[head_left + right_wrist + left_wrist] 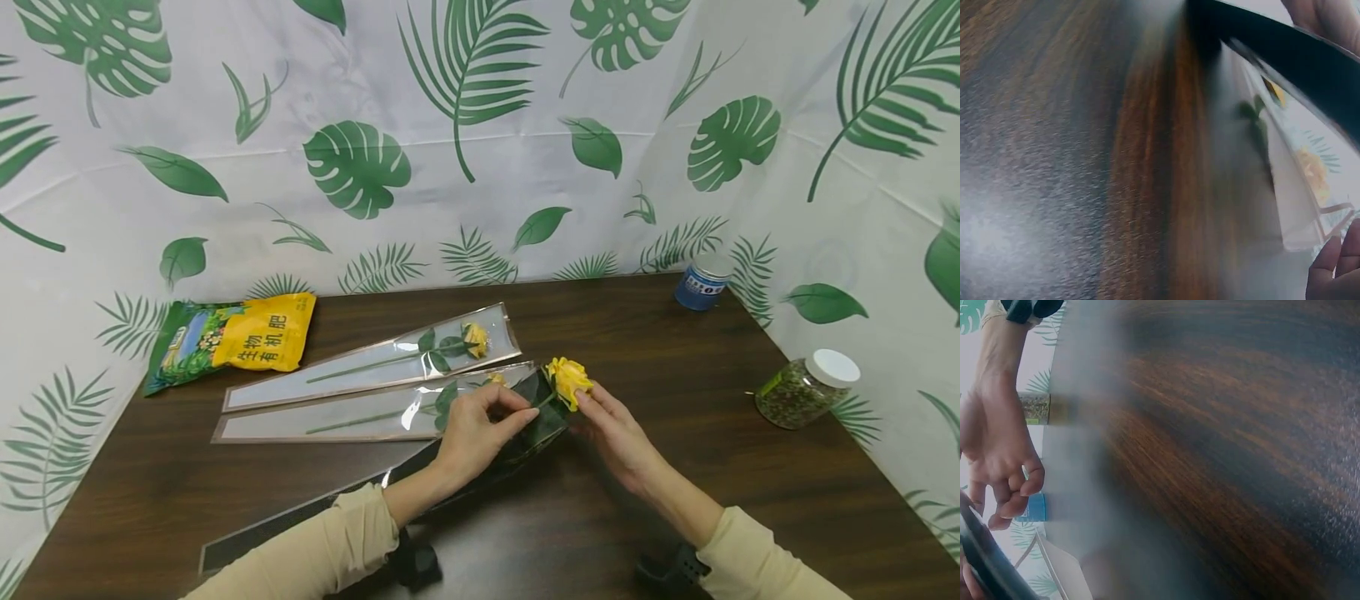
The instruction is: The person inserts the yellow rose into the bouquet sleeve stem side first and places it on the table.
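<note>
A yellow rose (570, 382) lies at the open upper end of a long black clear-fronted flower sleeve (255, 537), its bloom past the sleeve's mouth. With thumb and index finger, my left hand (476, 435) pinches the green stem just below the bloom. My right hand (618, 442) holds the bloom from the right, thumb against the petals. The left wrist view shows the right hand (1000, 437) with bent fingers beside the sleeve (985, 556). In the right wrist view, the sleeve (1285, 50) slants across the top. My left forearm covers much of its lower part.
Behind the hands lie two white sleeves (300, 427), each with a yellow rose. A yellow and green fertilizer bag (262, 333) lies at the back left. At the right stand a blue can (702, 283) and a white-lidded jar (798, 396) of greenish bits.
</note>
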Demonstrator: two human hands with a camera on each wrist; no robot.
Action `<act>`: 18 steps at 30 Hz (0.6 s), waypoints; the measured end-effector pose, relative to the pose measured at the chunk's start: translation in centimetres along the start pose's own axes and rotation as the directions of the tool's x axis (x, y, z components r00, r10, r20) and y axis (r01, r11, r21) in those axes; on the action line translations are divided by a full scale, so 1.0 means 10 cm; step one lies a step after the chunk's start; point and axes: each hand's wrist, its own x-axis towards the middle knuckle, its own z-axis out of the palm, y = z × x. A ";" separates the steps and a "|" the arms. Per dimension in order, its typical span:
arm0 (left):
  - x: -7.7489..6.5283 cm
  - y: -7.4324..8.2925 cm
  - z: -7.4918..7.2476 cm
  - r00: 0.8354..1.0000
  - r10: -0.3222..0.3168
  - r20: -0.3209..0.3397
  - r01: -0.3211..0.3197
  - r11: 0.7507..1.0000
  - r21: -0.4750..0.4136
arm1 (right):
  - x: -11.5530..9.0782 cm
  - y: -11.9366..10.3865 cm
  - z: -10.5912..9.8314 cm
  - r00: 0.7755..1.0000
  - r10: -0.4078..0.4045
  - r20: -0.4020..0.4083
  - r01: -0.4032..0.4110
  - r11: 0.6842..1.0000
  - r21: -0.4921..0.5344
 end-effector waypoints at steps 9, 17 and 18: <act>0.01 0.06 0.01 0.999 0.032 -0.027 -0.033 0.999 -0.019 | -0.01 0.11 0.03 0.993 -0.095 -0.073 0.073 0.962 -0.264; 0.02 0.07 0.00 0.999 0.038 -0.006 -0.038 0.999 -0.020 | -0.03 0.17 0.05 0.872 -0.476 -0.113 0.421 0.848 -0.321; 0.02 0.05 0.01 0.999 0.040 -0.007 -0.040 0.999 -0.017 | -0.03 0.18 0.05 0.863 -0.496 -0.097 0.440 0.831 -0.340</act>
